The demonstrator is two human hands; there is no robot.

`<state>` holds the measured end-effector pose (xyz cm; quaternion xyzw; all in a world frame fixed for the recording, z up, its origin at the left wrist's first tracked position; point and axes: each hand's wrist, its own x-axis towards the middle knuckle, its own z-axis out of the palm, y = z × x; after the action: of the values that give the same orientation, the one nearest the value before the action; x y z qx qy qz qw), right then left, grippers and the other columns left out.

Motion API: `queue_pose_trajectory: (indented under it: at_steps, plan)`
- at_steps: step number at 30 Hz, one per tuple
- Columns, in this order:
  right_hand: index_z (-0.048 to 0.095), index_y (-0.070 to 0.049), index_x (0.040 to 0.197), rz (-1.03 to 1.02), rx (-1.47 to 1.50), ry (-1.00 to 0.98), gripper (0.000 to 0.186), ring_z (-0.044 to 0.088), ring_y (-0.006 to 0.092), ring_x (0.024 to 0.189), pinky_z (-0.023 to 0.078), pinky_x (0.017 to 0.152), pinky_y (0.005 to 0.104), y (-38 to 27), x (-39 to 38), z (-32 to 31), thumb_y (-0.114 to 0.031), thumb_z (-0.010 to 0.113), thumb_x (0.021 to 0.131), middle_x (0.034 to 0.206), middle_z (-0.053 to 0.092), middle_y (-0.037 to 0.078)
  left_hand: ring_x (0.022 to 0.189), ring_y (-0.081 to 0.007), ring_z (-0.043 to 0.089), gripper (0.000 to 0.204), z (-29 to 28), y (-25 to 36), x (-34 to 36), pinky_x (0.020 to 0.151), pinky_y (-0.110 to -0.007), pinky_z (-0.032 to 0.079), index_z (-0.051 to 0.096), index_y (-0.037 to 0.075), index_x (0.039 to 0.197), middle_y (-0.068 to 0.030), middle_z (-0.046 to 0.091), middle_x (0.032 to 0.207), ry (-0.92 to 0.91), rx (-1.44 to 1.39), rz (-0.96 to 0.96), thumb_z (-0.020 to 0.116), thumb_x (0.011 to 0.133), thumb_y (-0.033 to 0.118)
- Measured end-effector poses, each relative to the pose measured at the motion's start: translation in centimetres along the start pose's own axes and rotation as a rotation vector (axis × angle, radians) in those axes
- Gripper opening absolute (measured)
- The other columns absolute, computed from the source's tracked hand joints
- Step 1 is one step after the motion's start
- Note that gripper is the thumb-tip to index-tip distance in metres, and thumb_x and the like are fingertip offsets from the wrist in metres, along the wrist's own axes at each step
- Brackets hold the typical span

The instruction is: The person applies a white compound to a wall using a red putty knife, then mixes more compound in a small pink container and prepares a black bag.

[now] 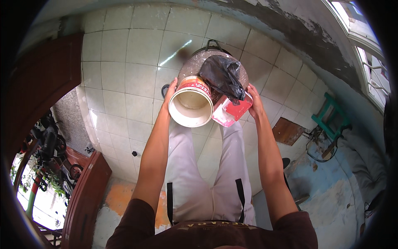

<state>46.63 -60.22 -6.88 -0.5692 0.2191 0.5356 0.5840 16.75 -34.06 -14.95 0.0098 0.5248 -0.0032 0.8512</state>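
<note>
In front of my legs is a round, brown, paint-speckled piece (190,66) with a dark loop at its far edge; I cannot tell its kind. On it lie a white bucket (191,118) tilted with its open mouth toward me, a crumpled black plastic bag (222,74) and a red and white paint-smeared container (236,108). My left hand (170,93) grips the left side, beside the bucket. On the opposite side my right hand (256,101) grips next to the red container. The undersides of both grips are hidden, with the fingers only partly visible.
Pale tiles cover the floor (120,79). At the right stand a green stool (330,116) and a coiled dark cable (309,145), near a brown floor panel (287,131). Left is an open doorway with reddish wooden doors (85,199) and motorbikes outside. A peeling wall (306,29) runs along the far right.
</note>
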Motion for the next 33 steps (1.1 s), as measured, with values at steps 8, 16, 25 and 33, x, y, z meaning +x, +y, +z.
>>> queue_pose_trajectory:
  at_steps: [8,16,25,33]
  plan:
    - [0.045,-0.004,0.139,-0.024,-0.047,0.006,0.045,0.061,0.0195,0.113,0.052,0.096,0.0349,-2.6,1.7,1.5,-0.028,0.055,0.101,0.123,0.060,0.008,0.093,-0.0278,0.070,0.067,6.8,2.7,-2.7,0.088,-0.040,0.056,0.063,-0.003,0.120,-0.0171,0.071,0.107,-0.040,-0.007,-0.046,0.049,0.097,0.059]
    - [0.047,-0.005,0.135,-0.031,-0.065,-0.016,0.040,0.062,0.0209,0.109,0.052,0.095,0.0360,-7.3,5.1,4.4,-0.027,0.052,0.102,0.120,0.062,0.011,0.104,-0.0287,0.067,0.073,12.0,7.7,-2.6,0.094,-0.042,0.053,0.060,-0.001,0.126,-0.0179,0.069,0.117,-0.122,0.038,-0.020,0.041,0.098,0.063]
    - [0.044,-0.003,0.136,0.014,-0.095,-0.047,0.044,0.061,0.0234,0.105,0.051,0.092,0.0385,-12.4,8.8,8.3,-0.029,0.052,0.102,0.120,0.060,0.013,0.109,-0.0253,0.064,0.062,14.0,14.8,1.5,0.096,-0.040,0.052,0.053,0.005,0.135,-0.0128,0.066,0.119,-0.174,0.171,0.164,0.031,0.105,0.055]
    - [0.052,-0.003,0.128,0.017,-0.010,-0.086,0.039,0.062,0.0237,0.103,0.051,0.090,0.0399,-13.1,11.8,8.4,-0.032,0.052,0.102,0.116,0.063,0.014,0.112,-0.0249,0.062,0.070,18.2,18.0,0.6,0.099,-0.039,0.050,0.056,0.001,0.131,-0.0141,0.065,0.124,-0.130,0.247,0.161,0.029,0.104,0.059]
